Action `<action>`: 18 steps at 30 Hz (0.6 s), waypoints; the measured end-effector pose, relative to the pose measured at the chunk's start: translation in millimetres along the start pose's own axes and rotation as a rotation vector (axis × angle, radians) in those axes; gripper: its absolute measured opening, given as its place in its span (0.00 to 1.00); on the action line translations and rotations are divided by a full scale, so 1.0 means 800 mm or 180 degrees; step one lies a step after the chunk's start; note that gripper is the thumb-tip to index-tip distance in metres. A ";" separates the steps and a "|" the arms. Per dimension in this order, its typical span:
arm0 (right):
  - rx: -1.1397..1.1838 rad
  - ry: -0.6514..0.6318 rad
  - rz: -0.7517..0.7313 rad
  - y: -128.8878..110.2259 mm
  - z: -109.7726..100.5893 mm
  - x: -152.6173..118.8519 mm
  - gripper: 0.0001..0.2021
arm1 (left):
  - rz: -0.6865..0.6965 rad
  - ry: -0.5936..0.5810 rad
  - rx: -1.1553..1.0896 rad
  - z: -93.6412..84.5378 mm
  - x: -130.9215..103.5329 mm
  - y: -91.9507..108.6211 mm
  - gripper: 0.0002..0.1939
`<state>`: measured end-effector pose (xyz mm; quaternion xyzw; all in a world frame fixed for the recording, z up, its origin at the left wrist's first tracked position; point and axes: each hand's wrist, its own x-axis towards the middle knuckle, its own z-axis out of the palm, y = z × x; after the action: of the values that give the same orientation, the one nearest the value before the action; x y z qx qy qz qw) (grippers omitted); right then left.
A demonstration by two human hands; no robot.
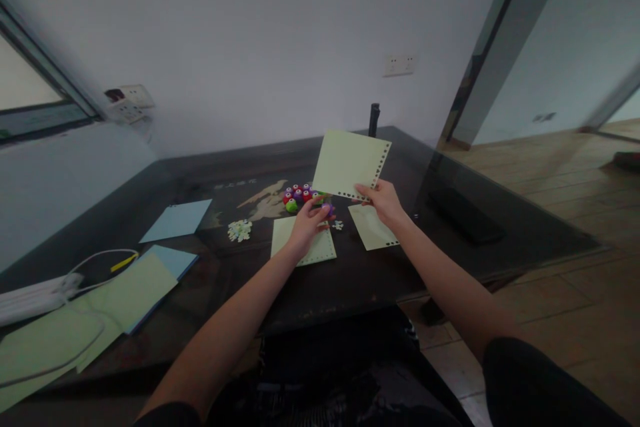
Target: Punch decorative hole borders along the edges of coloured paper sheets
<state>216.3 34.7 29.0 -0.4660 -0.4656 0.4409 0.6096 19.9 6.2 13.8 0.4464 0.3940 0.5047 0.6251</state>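
My right hand (384, 202) pinches a pale green paper sheet (350, 161) by its lower right corner, raised above the table. Small punched shapes run along the sheet's right and lower edges. Left of it, my left hand (309, 223) is closed around a small purple craft punch (327, 209), partly covered by the fingers. Behind that hand stand several red, purple and green craft punches (298, 195). A punched green sheet (287, 232) lies under the left hand, and another punched sheet (373, 230) lies below the right. Punched-out paper pieces (240, 230) form a heap to the left; a smaller cluster (338, 225) lies between the sheets.
Blue paper (177, 220) and overlapping green sheets (135, 287) lie on the dark table (225, 300) at left, beside a white power strip (35, 300) and its cable. A black flat object (465, 213) shows at right. A black upright object (373, 120) stands near the wall.
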 end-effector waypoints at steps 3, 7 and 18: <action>-0.0100 -0.0022 -0.0143 0.001 0.005 -0.002 0.18 | 0.0050 -0.0022 -0.0042 0.004 -0.002 0.000 0.24; -0.0053 -0.0069 -0.0264 0.003 0.010 -0.004 0.19 | 0.0189 -0.0053 -0.0147 0.007 -0.002 -0.001 0.21; -0.0101 -0.0205 -0.0368 0.002 0.011 -0.005 0.18 | 0.0349 -0.0096 -0.0218 0.009 -0.003 0.002 0.21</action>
<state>207.0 32.3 28.2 -0.4335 -0.5180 0.4123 0.6113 25.9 2.8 17.3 0.4531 0.3421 0.5446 0.6173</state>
